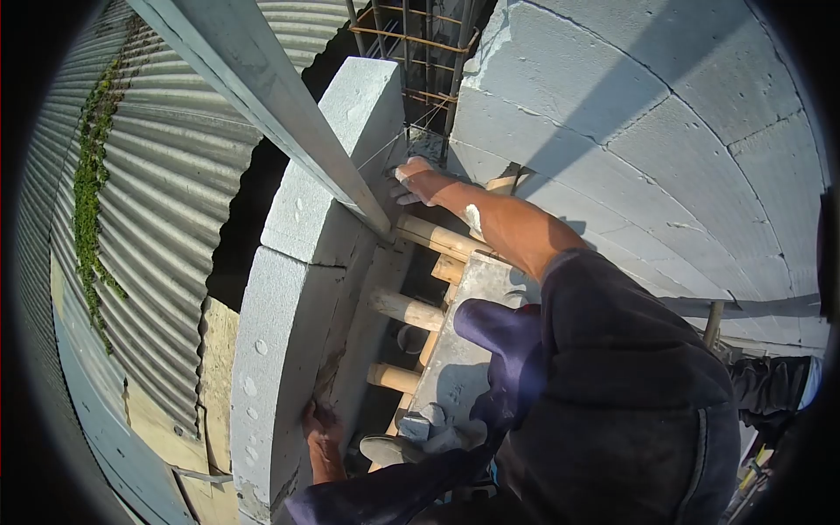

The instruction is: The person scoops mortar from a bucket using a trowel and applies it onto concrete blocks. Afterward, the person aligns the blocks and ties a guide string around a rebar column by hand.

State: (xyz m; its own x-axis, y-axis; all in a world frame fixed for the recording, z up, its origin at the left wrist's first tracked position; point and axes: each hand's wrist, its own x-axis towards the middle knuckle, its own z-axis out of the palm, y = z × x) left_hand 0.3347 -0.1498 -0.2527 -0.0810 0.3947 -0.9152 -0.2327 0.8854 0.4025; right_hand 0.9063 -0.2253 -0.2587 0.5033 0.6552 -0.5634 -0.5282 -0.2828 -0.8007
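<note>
A row of thick light-grey aerated concrete blocks (337,166) forms a low wall, with a joint between two of them. My right hand (415,180), dusty white at the fingertips, is at the inner face of the far block, fingers apart. Lower in the view, my left hand (324,429) rests against the shaded inner face of the near block; its fingers are partly in shadow. Between my hands a long grey straight bar (289,122) slants down across the wall, its lower end by the inner face. Neither hand is around the bar.
Corrugated roofing (166,201) lies beyond the wall, past a dark gap. Rebar (411,44) rises at the far end. Wooden poles (407,308) span an opening beside a grey board (477,328). My shoe (390,451) is by broken block pieces. A larger block wall (647,131) stands right.
</note>
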